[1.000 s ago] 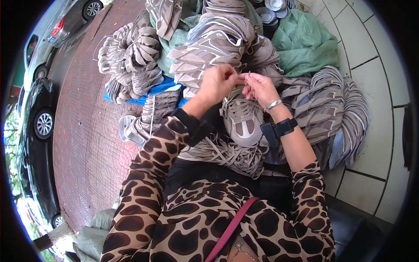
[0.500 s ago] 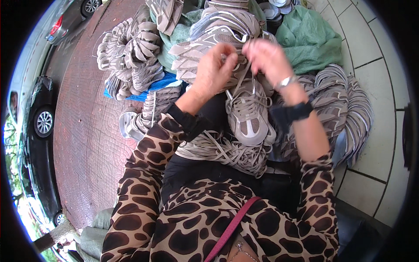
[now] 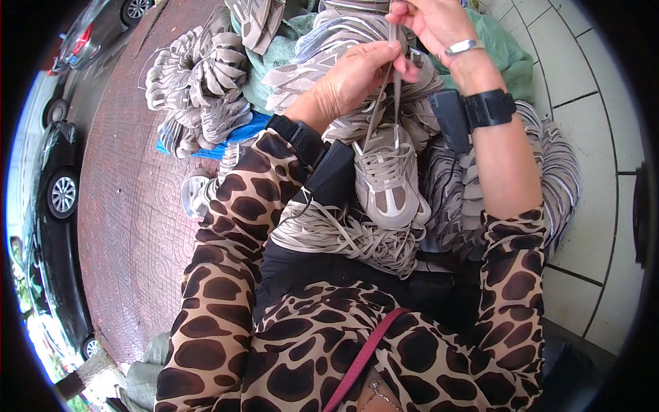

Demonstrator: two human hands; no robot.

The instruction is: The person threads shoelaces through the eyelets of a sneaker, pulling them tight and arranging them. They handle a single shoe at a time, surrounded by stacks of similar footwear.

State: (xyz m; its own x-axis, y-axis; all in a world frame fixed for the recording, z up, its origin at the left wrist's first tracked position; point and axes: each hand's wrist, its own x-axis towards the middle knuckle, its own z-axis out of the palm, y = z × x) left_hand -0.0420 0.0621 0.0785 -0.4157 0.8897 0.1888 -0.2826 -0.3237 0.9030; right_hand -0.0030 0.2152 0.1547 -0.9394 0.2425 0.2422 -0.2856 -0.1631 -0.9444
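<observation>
A beige and brown shoe upper [image 3: 389,182] hangs toe-down in front of me, its front criss-crossed with lacing. From its top, light shoelace [image 3: 397,93] runs up taut to both hands. My left hand [image 3: 357,72] pinches the lace just above the shoe. Higher and to the right, my right hand [image 3: 439,27] is closed on the lace's upper end; its fingertips lie close to the picture's top edge. A pile of loose shoelaces [image 3: 343,240] lies across my lap, below the shoe.
Stacked shoe uppers [image 3: 195,75] lie at the left by blue plastic [image 3: 250,130], with more uppers [image 3: 549,172] fanned at the right. Green sacking [image 3: 504,58] is behind my right hand. Patterned red paving [image 3: 130,226] lies left, pale tiles [image 3: 583,151] right. Cars [image 3: 62,192] stand beyond the paving.
My right hand has risen up and away from the shoe, drawing the lace out long and taut. The left hand has moved slightly up and right and now pinches the lace.
</observation>
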